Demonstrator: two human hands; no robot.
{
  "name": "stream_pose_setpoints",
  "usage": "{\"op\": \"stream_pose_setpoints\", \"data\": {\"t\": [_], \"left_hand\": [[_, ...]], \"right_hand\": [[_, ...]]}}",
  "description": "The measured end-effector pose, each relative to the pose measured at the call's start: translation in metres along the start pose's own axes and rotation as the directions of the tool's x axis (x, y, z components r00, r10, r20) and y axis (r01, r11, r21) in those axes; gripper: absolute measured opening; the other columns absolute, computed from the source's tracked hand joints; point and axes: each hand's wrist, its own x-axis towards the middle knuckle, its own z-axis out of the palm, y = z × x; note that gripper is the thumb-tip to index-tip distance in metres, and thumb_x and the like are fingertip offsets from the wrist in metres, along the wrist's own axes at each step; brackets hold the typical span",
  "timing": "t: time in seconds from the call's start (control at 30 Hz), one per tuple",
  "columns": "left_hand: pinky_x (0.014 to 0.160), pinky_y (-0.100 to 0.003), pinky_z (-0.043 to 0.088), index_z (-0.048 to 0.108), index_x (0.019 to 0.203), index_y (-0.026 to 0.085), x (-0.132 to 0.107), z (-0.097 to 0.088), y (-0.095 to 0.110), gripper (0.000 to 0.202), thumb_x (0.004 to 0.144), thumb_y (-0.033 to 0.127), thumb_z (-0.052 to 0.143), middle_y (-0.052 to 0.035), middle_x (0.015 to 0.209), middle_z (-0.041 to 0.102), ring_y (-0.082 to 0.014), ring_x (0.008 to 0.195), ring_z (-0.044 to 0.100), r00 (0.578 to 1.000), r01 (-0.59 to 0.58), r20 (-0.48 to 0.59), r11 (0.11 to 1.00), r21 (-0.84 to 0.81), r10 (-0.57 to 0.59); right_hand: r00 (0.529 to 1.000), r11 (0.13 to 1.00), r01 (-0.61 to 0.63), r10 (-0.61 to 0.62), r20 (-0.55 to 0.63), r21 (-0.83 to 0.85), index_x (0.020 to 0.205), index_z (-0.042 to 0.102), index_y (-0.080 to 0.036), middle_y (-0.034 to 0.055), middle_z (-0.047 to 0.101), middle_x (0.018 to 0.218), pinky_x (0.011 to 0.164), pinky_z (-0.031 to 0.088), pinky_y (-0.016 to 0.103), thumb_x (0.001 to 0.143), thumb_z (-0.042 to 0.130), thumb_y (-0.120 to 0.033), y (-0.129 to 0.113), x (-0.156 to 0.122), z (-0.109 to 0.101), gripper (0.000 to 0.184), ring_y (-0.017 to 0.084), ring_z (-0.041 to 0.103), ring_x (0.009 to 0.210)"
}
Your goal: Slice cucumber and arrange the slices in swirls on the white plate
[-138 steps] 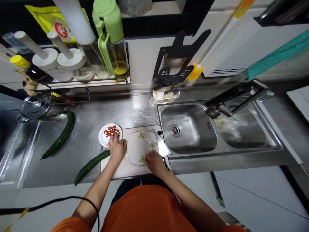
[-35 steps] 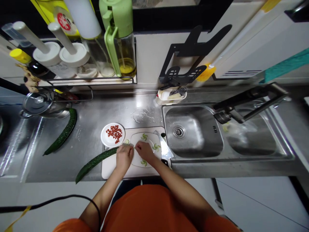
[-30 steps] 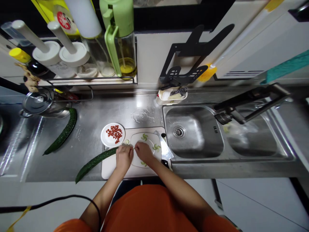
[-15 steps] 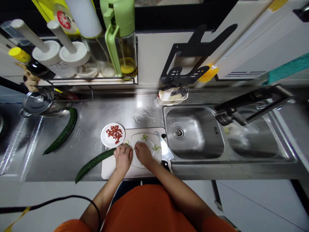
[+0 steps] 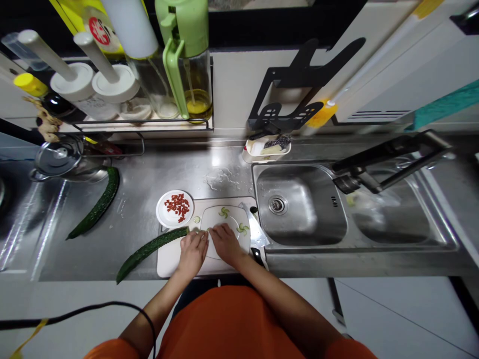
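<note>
My left hand (image 5: 193,252) and my right hand (image 5: 227,245) meet fingertip to fingertip over the near left part of a clear plate (image 5: 209,254). A tiny pale-green bit, seemingly a cucumber slice, shows at the right fingertips; what the left fingers pinch is hidden. Fanned slices lie on the plate in a green swirl (image 5: 223,213) at the back and another swirl (image 5: 242,229) at the right. The plate rests on a white cutting board (image 5: 168,264). A cut cucumber (image 5: 149,249) lies left of my left hand, its cut end on the board. One loose cucumber slice (image 5: 196,219) lies behind it.
A cleaver (image 5: 256,232) lies along the board's right side. Behind the board's left corner stands a white dish (image 5: 161,215) of red diced pieces. Another cucumber (image 5: 98,209) lies far left. Right are a double sink (image 5: 303,204) and black faucet (image 5: 377,159); a condiment rack (image 5: 149,124) overhangs the back.
My left hand has drawn slightly nearer to me, off the cucumber's end, uncovering that end and the loose slice. My right hand has shifted slightly right and toward me, its fingers straighter.
</note>
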Motion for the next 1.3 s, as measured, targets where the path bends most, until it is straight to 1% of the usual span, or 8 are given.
{"op": "stream_pose_setpoints", "data": {"t": [0.17, 0.43, 0.67, 0.83, 0.93, 1.1, 1.2, 1.3], "left_hand": [[0.089, -0.043, 0.034, 0.06, 0.122, 0.023, -0.003, 0.006, 0.003, 0.035, 0.089, 0.027, 0.049, -0.0126, 0.118, 0.062, -0.0295, 0.113, 0.048, 1.0, 0.015, -0.005, 0.998, 0.064, -0.015], [0.09, -0.044, 0.031, 0.056, 0.126, 0.025, -0.005, 0.01, 0.005, 0.038, 0.089, 0.026, 0.047, -0.0113, 0.123, 0.06, -0.0307, 0.115, 0.046, 0.998, 0.058, -0.01, 0.995, 0.077, -0.057], [0.09, -0.044, 0.032, 0.057, 0.125, 0.023, -0.004, 0.007, 0.006, 0.038, 0.089, 0.028, 0.047, -0.012, 0.122, 0.06, -0.0308, 0.114, 0.046, 0.998, 0.057, -0.011, 0.995, 0.077, -0.056], [0.089, -0.043, 0.032, 0.059, 0.123, 0.024, -0.002, -0.001, 0.005, 0.036, 0.089, 0.028, 0.047, -0.0117, 0.12, 0.061, -0.0297, 0.113, 0.045, 1.0, 0.029, -0.011, 0.998, 0.06, -0.028], [0.087, -0.042, 0.033, 0.063, 0.118, 0.025, 0.005, -0.01, -0.002, 0.032, 0.088, 0.027, 0.049, -0.0112, 0.118, 0.061, -0.0284, 0.109, 0.046, 0.998, 0.037, -0.052, 0.997, 0.063, -0.034], [0.089, -0.044, 0.032, 0.069, 0.104, 0.026, 0.031, -0.024, -0.018, 0.024, 0.086, 0.027, 0.053, -0.0102, 0.122, 0.059, -0.0303, 0.112, 0.043, 0.977, 0.15, -0.171, 0.98, 0.127, -0.127], [0.09, -0.047, 0.033, 0.07, 0.099, 0.025, 0.048, -0.027, -0.022, 0.021, 0.083, 0.027, 0.056, -0.0098, 0.129, 0.054, -0.0326, 0.117, 0.039, 0.982, 0.158, -0.132, 0.968, 0.195, -0.134], [0.091, -0.048, 0.033, 0.071, 0.093, 0.021, 0.058, -0.025, -0.023, 0.018, 0.079, 0.025, 0.06, -0.0104, 0.134, 0.05, -0.0345, 0.121, 0.037, 0.992, 0.122, -0.074, 0.959, 0.254, -0.106]], "right_hand": [[1.0, 0.999, 0.007, -0.006, 0.024, -0.04, 0.124, 0.054, -0.016, 0.0137, 0.057, 0.111, 0.084, 0.042, 0.04, 0.091, 0.042, -0.016, -0.001, -0.001, 0.001, 0.036, 0.026, 0.044, 0.106], [0.999, 0.997, 0.008, -0.005, 0.043, -0.075, 0.127, 0.052, -0.016, 0.0147, 0.055, 0.116, 0.082, 0.042, 0.041, 0.091, 0.041, -0.016, 0.0, -0.002, 0.003, 0.038, 0.029, 0.041, 0.11], [0.999, 0.996, 0.027, -0.023, 0.044, -0.086, 0.127, 0.052, -0.014, 0.0142, 0.056, 0.115, 0.08, 0.042, 0.04, 0.091, 0.041, -0.016, 0.0, -0.001, 0.002, 0.038, 0.028, 0.043, 0.107], [1.0, 0.997, 0.012, -0.01, 0.021, -0.074, 0.126, 0.054, -0.015, 0.0135, 0.058, 0.112, 0.08, 0.042, 0.04, 0.091, 0.041, -0.016, -0.001, -0.001, 0.001, 0.037, 0.028, 0.043, 0.106], [1.0, 0.999, -0.003, 0.002, -0.026, -0.05, 0.123, 0.056, -0.015, 0.0127, 0.059, 0.111, 0.083, 0.042, 0.04, 0.091, 0.04, -0.013, 0.001, -0.001, -0.001, 0.037, 0.027, 0.044, 0.106], [0.99, 1.0, 0.017, -0.014, -0.14, 0.019, 0.119, 0.058, -0.014, 0.0109, 0.062, 0.104, 0.087, 0.042, 0.041, 0.09, 0.042, -0.013, 0.005, -0.003, -0.004, 0.033, 0.025, 0.046, 0.102], [0.984, 0.998, 0.046, -0.038, -0.176, 0.042, 0.115, 0.059, -0.015, 0.0106, 0.062, 0.099, 0.087, 0.042, 0.041, 0.089, 0.044, -0.012, 0.006, -0.004, -0.005, 0.031, 0.024, 0.047, 0.098], [0.985, 0.998, 0.041, -0.033, -0.167, 0.045, 0.112, 0.06, -0.016, 0.01, 0.062, 0.096, 0.086, 0.042, 0.041, 0.088, 0.044, -0.012, 0.005, -0.006, -0.007, 0.029, 0.023, 0.047, 0.095]]}}
